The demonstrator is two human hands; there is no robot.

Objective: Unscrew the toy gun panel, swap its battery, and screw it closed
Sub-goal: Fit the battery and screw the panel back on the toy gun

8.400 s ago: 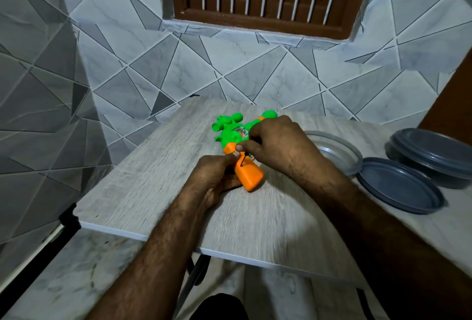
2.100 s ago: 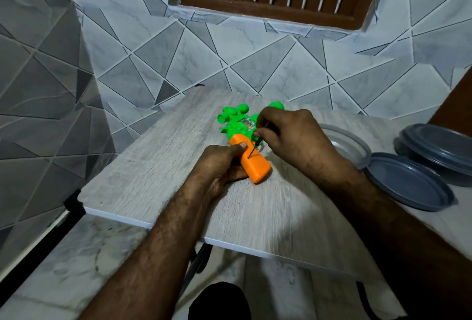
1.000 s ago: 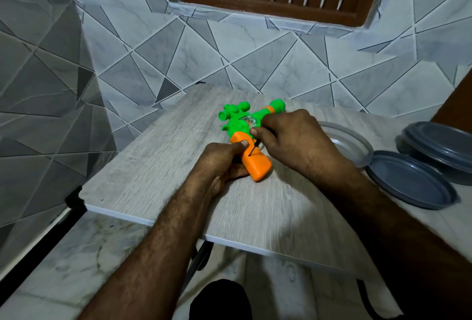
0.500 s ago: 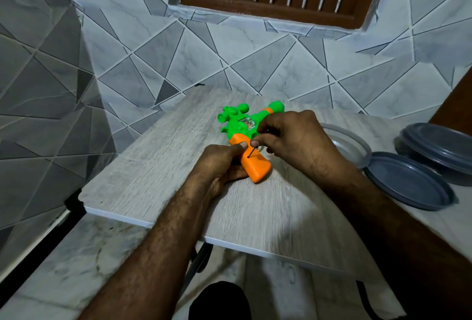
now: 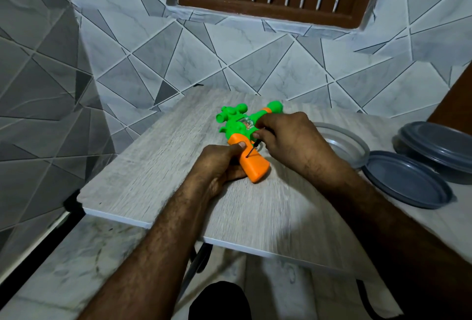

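Observation:
A green toy gun (image 5: 236, 122) with an orange grip (image 5: 255, 168) lies flat on the grey wood-grain table (image 5: 158, 166), muzzle pointing away. My left hand (image 5: 219, 166) grips the orange grip from the left, thumb pressed on its top face. My right hand (image 5: 286, 138) pinches a thin dark screwdriver (image 5: 253, 148), its tip set into the top face of the orange grip just right of my left thumb. The screw itself is too small to make out.
To the right sit a clear round lid (image 5: 350, 141), a grey round lid (image 5: 406, 179) and a grey lidded container (image 5: 439, 148). Tiled walls close the left and back. The table's front edge runs across the lower middle, with floor below.
My left hand has kept hold of the orange grip. My right fingers have shifted slightly on the screwdriver, whose tip stays on the same spot of the grip.

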